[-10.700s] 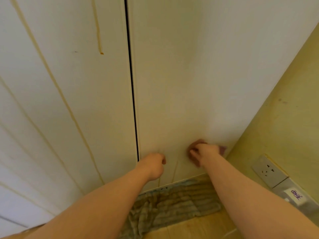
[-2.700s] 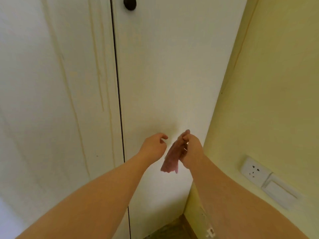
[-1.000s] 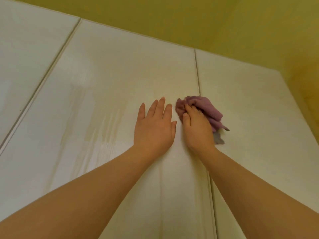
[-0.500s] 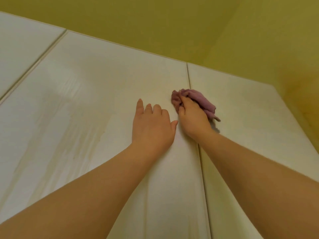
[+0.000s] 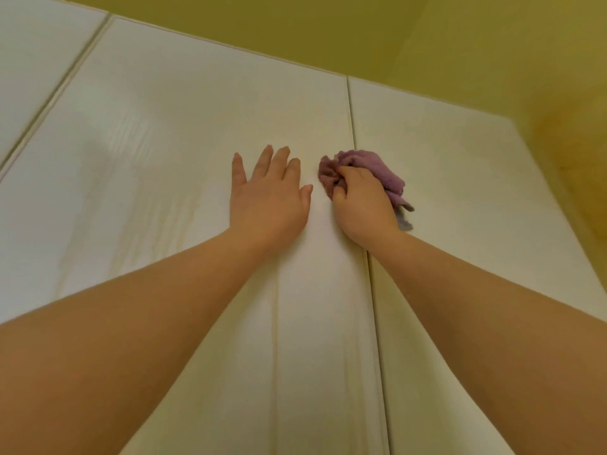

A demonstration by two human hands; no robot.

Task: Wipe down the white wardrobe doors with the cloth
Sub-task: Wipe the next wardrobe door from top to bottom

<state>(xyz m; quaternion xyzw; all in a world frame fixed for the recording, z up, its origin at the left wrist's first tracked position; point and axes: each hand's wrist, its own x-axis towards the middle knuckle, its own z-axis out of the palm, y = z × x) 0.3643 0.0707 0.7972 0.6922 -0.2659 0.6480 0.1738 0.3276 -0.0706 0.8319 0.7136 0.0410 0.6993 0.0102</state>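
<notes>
Cloth (image 5: 382, 169) looks gripped tighter than half a sec ago: right hand (image 5: 361, 203) has gone from a finger laid over it to fingers curled round the wad, and left hand (image 5: 269, 195) has fanned its fingers out straight. Cloth is a small purple wad pressed to the doors (image 5: 197, 126) high up near their top edge. It straddles the seam (image 5: 350, 119) btw. mid door (image 5: 157, 178) and right door (image 5: 466, 198). A greyish bit shows below the hand's outer side; loose corner or shadow, can't tell. Handling, my read: light, soft, floppy, no shape of its own, not fragile; damp or dry can't be seen. It'd prob. fold up or slip out if pinched by an edge only. Best hold is approx as shown: whole wad balled under the palm, fingers hooked over the front fold, pressure thru the heel of the hand so a broad face rubs the panel. Any loose corner is better tucked in so it doesn't drag. Left hand holds nothing; it lies flat on mid door just beside the right, thumb tip near the cloth but apart, likely bracing. Doors look smooth and hard, w/ faint grain. Yellowish streaks (image 5: 274, 323) run down mid door below the hands, so plenty left to wipe. Yellow wall (image 5: 328, 31) sits above.
</notes>
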